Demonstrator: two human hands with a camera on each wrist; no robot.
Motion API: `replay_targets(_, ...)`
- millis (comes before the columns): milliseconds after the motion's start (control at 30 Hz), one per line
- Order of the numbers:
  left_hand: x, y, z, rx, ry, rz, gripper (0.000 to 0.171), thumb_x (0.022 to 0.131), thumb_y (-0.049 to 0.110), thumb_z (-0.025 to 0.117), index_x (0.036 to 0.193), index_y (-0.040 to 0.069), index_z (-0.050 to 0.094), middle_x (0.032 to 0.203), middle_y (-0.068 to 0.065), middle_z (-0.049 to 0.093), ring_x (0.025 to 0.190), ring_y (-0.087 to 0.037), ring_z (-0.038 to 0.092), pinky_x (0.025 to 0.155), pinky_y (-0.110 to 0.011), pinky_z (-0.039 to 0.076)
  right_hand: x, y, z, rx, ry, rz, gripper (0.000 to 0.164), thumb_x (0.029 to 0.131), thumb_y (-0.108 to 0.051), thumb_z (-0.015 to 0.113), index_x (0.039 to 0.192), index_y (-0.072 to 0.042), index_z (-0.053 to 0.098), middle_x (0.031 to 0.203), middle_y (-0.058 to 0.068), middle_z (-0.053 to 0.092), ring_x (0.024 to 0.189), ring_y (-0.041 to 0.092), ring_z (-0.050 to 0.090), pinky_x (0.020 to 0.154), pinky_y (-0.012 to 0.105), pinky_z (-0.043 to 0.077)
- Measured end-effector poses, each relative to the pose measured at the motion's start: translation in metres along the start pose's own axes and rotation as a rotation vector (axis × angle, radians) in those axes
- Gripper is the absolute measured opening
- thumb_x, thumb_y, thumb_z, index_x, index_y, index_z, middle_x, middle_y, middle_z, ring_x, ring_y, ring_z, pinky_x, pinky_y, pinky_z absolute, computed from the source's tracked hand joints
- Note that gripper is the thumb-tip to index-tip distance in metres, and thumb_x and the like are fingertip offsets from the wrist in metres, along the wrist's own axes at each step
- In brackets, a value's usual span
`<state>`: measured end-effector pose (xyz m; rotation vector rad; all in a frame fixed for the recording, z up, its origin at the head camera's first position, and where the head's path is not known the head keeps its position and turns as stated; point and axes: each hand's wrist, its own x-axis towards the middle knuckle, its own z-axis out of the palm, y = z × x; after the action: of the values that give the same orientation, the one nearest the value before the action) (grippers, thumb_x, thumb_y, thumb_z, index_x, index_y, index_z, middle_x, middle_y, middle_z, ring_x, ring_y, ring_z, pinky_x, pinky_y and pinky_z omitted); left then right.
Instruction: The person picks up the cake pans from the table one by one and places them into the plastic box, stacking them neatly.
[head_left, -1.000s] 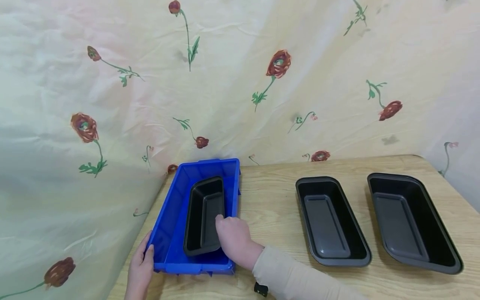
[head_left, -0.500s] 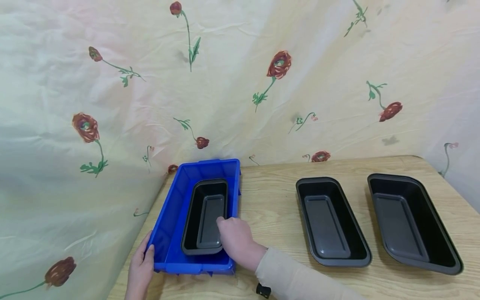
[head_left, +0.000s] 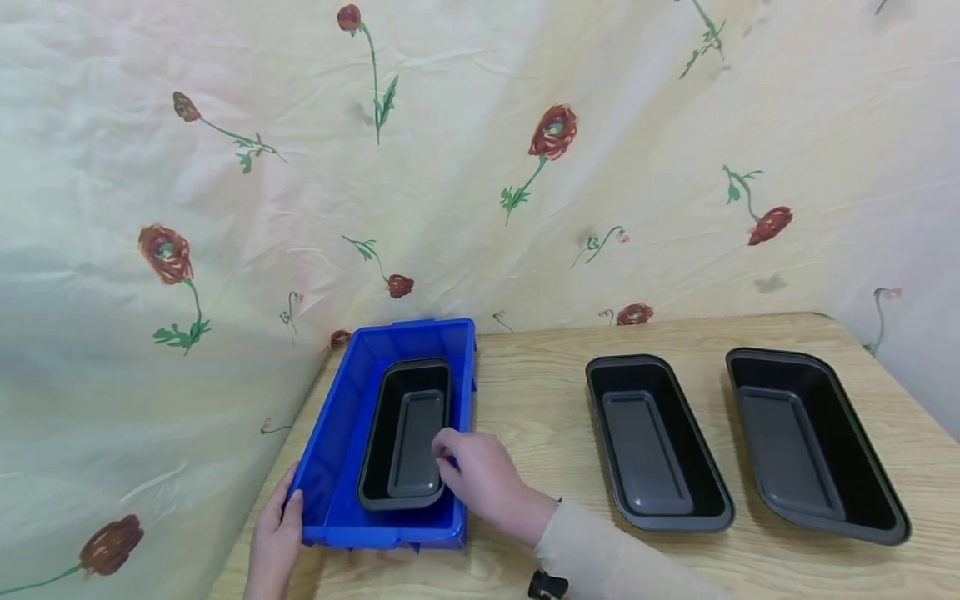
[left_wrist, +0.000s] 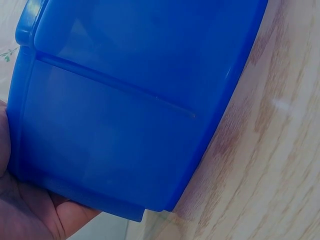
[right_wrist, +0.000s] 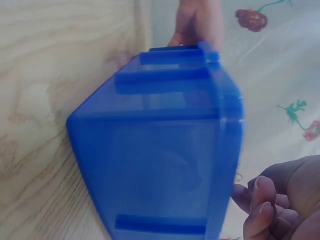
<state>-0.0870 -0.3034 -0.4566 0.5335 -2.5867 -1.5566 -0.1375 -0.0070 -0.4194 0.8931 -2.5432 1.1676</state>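
A dark loaf pan (head_left: 416,442) lies flat inside the blue plastic bin (head_left: 330,437), towards the bin's right side. At the bin's near left corner my left hand (head_left: 275,533) grips the rim, thumb on top; the left wrist view shows its fingers under the rim of the blue wall (left_wrist: 115,135). My right hand (head_left: 486,479) hovers over the bin's right rim, beside the pan's near right edge. Its fingers are loosely bent and hold nothing. From the right wrist, these fingers (right_wrist: 262,205) appear just off the bin's rim.
Two more dark loaf pans stand on the wooden table (head_left: 532,400) to the right: a nearer one (head_left: 648,450) and a second pan (head_left: 791,450) beyond it. Behind the table hangs a flowered cloth (head_left: 450,167), which also runs along the left side.
The pan in the bin has tipped from a slight tilt to flat. My right fingers have loosened from its right edge and drawn slightly apart from it. The left hand keeps its grip.
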Motion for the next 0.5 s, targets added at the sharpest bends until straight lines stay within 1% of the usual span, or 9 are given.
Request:
replay_targets(100,0.001,-0.001,0.000,-0.003,0.001,-0.006,0.052,0.114,0.014,0.031,0.164,0.003,0.023,0.164,-0.033,0.019,0.148,-0.055,0.020,0.117,-0.069,0.023,-0.002,-0.001,-0.007,0.067,-0.020,0.030,0.009,0.094,0.001,0.073,0.099,-0.006,0.071,0.091,0.005,0.076,0.076,0.007,0.068,0.066,0.019,0.056)
replay_targets(167,0.001,-0.001,0.000,-0.005,0.001,-0.010,0.052,0.114,0.014,0.031,0.164,0.003,0.022,0.165,-0.032,0.019,0.149,-0.054,0.019,0.117,-0.068,0.023,-0.004,0.000,-0.011,0.099,-0.032,0.052,0.009,0.095,0.000,0.072,0.100,-0.007,0.072,0.093,0.004,0.076,0.076,0.005,0.066,0.066,0.019,0.055)
replay_targets(267,0.002,-0.001,0.000,-0.003,0.000,-0.007,0.052,0.114,0.014,0.031,0.164,0.003,0.022,0.165,-0.032,0.019,0.149,-0.055,0.019,0.117,-0.068,0.023,-0.008,0.002,-0.017,0.117,-0.030,0.070,0.010,0.095,0.000,0.071,0.101,-0.007,0.072,0.094,0.003,0.075,0.068,0.001,0.060,0.061,0.019,0.052)
replay_targets(400,0.002,-0.001,0.001,-0.010,-0.001,0.000,0.052,0.114,0.014,0.032,0.164,0.002,0.023,0.164,-0.033,0.020,0.148,-0.055,0.020,0.117,-0.068,0.023,-0.016,0.004,-0.024,0.103,0.008,0.074,0.010,0.093,0.002,0.072,0.099,-0.006,0.072,0.092,0.004,0.075,0.056,-0.001,0.048,0.053,0.021,0.046)
replay_targets(500,0.002,-0.003,0.000,-0.009,0.004,0.009,0.052,0.114,0.013,0.032,0.163,0.001,0.024,0.164,-0.033,0.021,0.148,-0.055,0.021,0.117,-0.068,0.024,-0.023,0.007,-0.029,0.088,0.039,0.070,0.009,0.092,0.001,0.073,0.097,-0.007,0.073,0.090,0.003,0.076,0.053,-0.003,0.044,0.050,0.020,0.045)
